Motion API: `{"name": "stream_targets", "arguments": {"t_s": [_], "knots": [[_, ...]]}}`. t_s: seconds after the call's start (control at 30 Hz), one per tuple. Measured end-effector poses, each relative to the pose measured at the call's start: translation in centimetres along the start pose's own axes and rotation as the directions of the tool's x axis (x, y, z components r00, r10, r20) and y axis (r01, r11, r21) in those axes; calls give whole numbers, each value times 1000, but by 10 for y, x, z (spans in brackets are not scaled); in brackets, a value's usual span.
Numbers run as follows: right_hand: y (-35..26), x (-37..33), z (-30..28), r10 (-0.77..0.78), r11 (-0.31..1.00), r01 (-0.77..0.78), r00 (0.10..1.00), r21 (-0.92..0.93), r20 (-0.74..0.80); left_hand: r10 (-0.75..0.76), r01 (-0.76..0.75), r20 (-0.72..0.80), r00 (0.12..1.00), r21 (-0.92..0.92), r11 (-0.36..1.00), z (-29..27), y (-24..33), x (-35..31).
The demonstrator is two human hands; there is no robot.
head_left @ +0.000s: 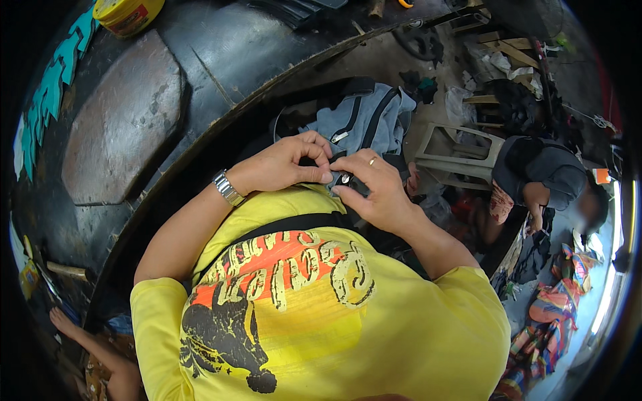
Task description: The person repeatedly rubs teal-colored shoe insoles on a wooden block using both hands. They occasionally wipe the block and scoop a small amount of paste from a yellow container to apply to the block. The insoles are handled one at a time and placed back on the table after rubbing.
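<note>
My left hand (pixel 304 162), with a metal watch at the wrist, has thumb and fingertips pinched together at my waist. Close against it, my right hand (pixel 376 182), wearing a ring, is also closed, thumb and forefinger bent toward each other. A small shiny metal piece (pixel 345 179) shows between the hands; whatever the fingertips pinch is too small to make out. Just beyond lies a grey-blue fabric bag (pixel 361 120) with black zippers and a silver zipper pull (pixel 340 137). A black strap (pixel 287 227) crosses my yellow shirt.
To the left curves a dark worktable (pixel 221 47) bearing a worn octagonal board (pixel 127 120), teal cut pieces (pixel 50 100) and a yellow tub (pixel 127 15). A plastic stool (pixel 461 150) stands right, near a bending person (pixel 545 170). Another person's arm (pixel 93 341) shows lower left.
</note>
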State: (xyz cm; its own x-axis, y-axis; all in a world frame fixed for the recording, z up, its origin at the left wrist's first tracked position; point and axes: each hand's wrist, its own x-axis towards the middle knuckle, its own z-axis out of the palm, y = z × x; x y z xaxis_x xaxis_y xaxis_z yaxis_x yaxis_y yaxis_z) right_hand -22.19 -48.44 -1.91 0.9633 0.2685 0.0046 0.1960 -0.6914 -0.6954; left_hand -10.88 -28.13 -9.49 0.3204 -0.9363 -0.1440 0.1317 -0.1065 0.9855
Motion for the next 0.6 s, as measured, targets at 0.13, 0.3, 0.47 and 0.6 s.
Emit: {"name": "stream_targets", "arguments": {"t_s": [0.13,0.3,0.47,0.6], "knots": [[0,-2,2,75,975,-59,995,216,-69,14,-14,14,1000,-28,1000,-1,1,-1],[-7,0,-5,238,929,-227,971,292,-4,22,-22,20,1000,-12,1000,0,3,-2],[-15,2,-6,310,945,-309,951,104,8,59,-58,-16,998,76,995,3,5,-3],[-12,3,-5,184,949,-168,982,267,-35,124,-122,-17,992,103,987,5,8,-3]]}}
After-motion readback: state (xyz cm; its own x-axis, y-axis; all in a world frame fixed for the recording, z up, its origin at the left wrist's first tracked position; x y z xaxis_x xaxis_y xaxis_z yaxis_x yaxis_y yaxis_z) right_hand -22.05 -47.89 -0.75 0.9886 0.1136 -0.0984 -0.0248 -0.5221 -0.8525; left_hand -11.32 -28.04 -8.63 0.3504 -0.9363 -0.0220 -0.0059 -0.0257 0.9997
